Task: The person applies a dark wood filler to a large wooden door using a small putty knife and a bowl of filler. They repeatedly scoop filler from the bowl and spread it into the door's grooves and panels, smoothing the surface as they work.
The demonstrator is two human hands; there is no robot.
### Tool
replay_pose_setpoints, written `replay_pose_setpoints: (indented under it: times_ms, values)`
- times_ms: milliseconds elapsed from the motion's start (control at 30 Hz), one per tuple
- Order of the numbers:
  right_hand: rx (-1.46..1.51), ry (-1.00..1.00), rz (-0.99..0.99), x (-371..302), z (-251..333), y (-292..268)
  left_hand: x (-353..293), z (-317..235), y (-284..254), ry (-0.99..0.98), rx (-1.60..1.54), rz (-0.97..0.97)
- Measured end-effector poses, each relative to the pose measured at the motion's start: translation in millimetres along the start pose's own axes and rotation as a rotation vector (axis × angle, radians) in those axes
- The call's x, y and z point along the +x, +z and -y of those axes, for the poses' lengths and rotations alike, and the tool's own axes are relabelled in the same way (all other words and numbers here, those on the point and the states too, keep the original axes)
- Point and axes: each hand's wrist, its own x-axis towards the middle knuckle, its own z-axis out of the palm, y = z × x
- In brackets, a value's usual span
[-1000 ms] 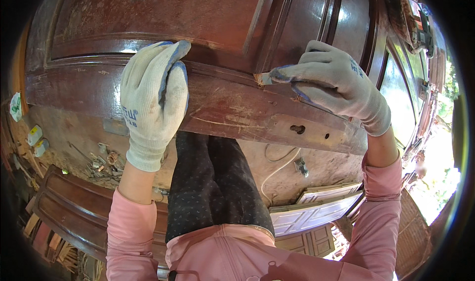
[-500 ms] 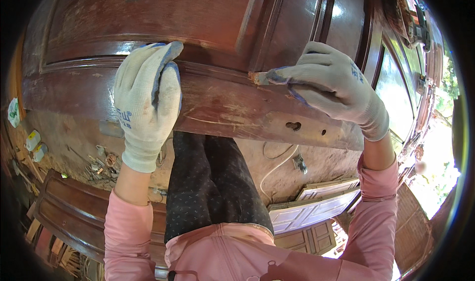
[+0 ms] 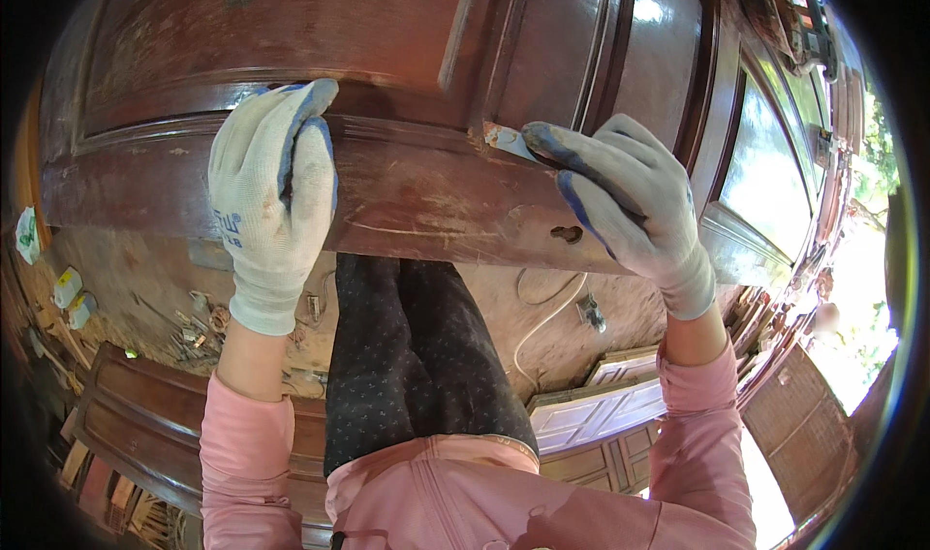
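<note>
A dark reddish-brown panelled wooden door (image 3: 417, 196) lies in front of me, with scuffed and scratched patches along its near rail. My right hand (image 3: 630, 196), in a white knit glove with blue-grey coating, pinches a putty knife (image 3: 508, 142). Only its flat pale blade shows, smeared with reddish-brown paste at the tip and held against the moulding at a panel corner. My left hand (image 3: 273, 187), gloved alike, is over the near rail further left, thumb and fingers closed together. Whatever it may hold is hidden by the glove. A keyhole-shaped cutout (image 3: 566, 233) sits in the rail below my right hand.
More panelled doors lie behind me, a dark one (image 3: 145, 424) at lower left and a pale one (image 3: 601, 414) at lower right. Tools and scraps (image 3: 199, 327) litter the dirt floor. A white cable (image 3: 542, 327) curls there, and plastic bottles (image 3: 73, 293) stand at the left.
My right hand has moved left and turned, bringing more of the blade into sight at the panel corner. My left hand has shifted slightly left, still closed.
</note>
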Motion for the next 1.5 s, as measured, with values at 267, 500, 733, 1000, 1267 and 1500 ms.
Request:
replay_pose_setpoints:
  times_ms: [267,500,733,1000,1267,1500]
  values:
    - [-0.292,0.128,-0.286,-67.9,26.1,62.8,-4.6,5.1,-1.0,-0.007,0.003,0.029]
    - [-0.483,0.061,-0.178,-73.3,26.1,84.9,-9.0,10.8,0.7,-0.015,0.028,0.034]
    - [-0.518,0.079,-0.134,-70.1,30.2,77.8,-7.2,14.2,4.0,-0.005,-0.004,0.05]
    - [-0.467,0.135,-0.14,-74.0,35.8,66.3,-4.4,7.2,2.4,-0.026,0.004,0.053]
    - [-0.504,0.11,-0.178,-72.0,35.6,79.8,-6.4,5.7,3.0,-0.03,0.0,0.052]
    - [-0.286,0.273,-0.179,-80.7,42.9,59.6,-4.4,5.1,2.4,-0.017,0.0,0.084]
